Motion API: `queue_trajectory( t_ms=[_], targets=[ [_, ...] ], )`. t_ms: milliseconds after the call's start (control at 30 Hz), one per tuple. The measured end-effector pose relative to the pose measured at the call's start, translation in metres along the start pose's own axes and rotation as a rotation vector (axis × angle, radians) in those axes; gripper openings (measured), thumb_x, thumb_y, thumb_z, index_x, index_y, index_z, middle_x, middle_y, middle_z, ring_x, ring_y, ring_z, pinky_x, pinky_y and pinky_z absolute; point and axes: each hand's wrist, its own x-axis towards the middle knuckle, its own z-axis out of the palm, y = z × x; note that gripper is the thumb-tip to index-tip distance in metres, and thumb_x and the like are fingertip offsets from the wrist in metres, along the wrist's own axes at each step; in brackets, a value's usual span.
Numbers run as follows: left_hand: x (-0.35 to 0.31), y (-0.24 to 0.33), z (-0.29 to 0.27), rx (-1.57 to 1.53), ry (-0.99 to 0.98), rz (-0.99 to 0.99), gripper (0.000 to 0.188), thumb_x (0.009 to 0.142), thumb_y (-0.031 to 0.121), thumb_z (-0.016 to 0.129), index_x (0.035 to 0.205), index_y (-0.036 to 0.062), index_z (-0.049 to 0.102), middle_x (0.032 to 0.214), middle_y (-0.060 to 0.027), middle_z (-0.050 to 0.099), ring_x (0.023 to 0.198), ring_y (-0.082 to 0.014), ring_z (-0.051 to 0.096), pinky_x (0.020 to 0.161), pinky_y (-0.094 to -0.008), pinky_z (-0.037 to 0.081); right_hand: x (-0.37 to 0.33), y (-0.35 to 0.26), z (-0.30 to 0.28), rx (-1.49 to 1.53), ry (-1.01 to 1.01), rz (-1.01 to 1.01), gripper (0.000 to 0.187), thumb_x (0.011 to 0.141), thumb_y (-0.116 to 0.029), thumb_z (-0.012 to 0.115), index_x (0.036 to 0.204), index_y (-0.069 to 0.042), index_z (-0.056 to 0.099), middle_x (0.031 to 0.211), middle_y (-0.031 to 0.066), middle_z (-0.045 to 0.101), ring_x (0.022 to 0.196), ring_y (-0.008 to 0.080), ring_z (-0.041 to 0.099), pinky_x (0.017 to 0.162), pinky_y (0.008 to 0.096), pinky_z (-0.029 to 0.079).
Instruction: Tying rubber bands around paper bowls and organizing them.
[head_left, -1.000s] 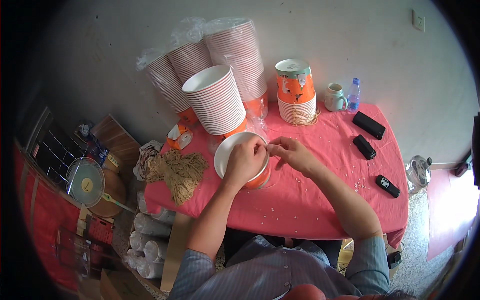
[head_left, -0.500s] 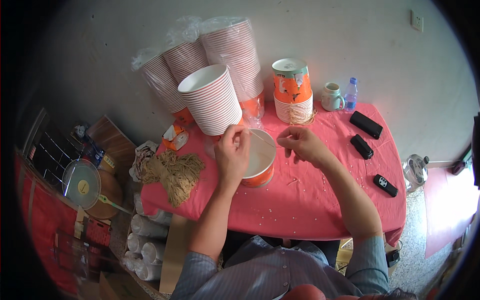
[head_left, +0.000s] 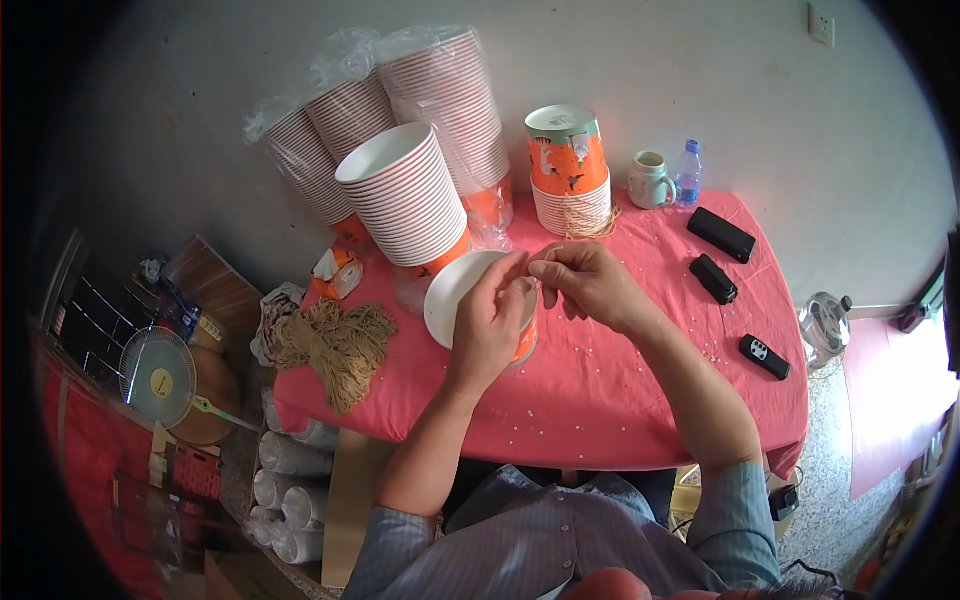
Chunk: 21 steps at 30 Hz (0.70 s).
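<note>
My left hand (head_left: 491, 318) and my right hand (head_left: 592, 286) meet over the right side of a white-lined paper bucket (head_left: 456, 299), orange outside, which is tilted on the table. The fingertips of both are pinched together. Between them is a thin cord, mostly hidden by the fingers now; the earlier frame shows it stretched from hand to hand. A bundle of tan cord (head_left: 338, 350) lies left of the bucket. Just behind stands a leaning stack of nested paper buckets (head_left: 405, 200).
Plastic-wrapped bucket stacks (head_left: 445, 105) lean on the wall. An upturned orange bucket (head_left: 568, 160) tops another stack, with loose cords beside it. A mug (head_left: 650, 183), a bottle (head_left: 688, 180) and black devices (head_left: 720, 235) sit at right. Small white bits dot the red tablecloth (head_left: 620, 400).
My hands have come together from apart, the right one moving left. The bucket has shifted left and tilted. The whole view has shifted slightly.
</note>
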Motion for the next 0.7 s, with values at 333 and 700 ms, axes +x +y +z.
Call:
queue_trajectory(
  t_ms=[333, 700],
  targets=[
    [0.025, -0.011, -0.004, -0.062, -0.28, -0.206, 0.017, 0.11, 0.01, 0.064, 0.112, -0.0054, 0.072, 0.093, -0.004, 0.075, 0.087, -0.0093, 0.069, 0.078, -0.0281, 0.055, 0.006, 0.015, -0.015, 0.16, 0.015, 0.001, 0.028, 0.113, -0.026, 0.064, 0.116, -0.001, 0.076, 0.079, 0.0023, 0.07, 0.056, 0.0067, 0.059, 0.05, 0.024, 0.049],
    [0.051, -0.005, -0.008, -0.145, -0.231, -0.434, 0.016, 0.108, 0.019, 0.067, 0.106, 0.0042, 0.072, 0.078, 0.0008, 0.069, 0.061, -0.0039, 0.056, 0.054, -0.0213, 0.038, -0.003, -0.007, -0.036, -0.065, 0.079, 0.085, 0.038, 0.099, -0.017, 0.08, 0.134, -0.003, 0.072, 0.08, 0.0017, 0.068, 0.06, 0.0069, 0.06, 0.052, 0.0253, 0.049]
  ],
)
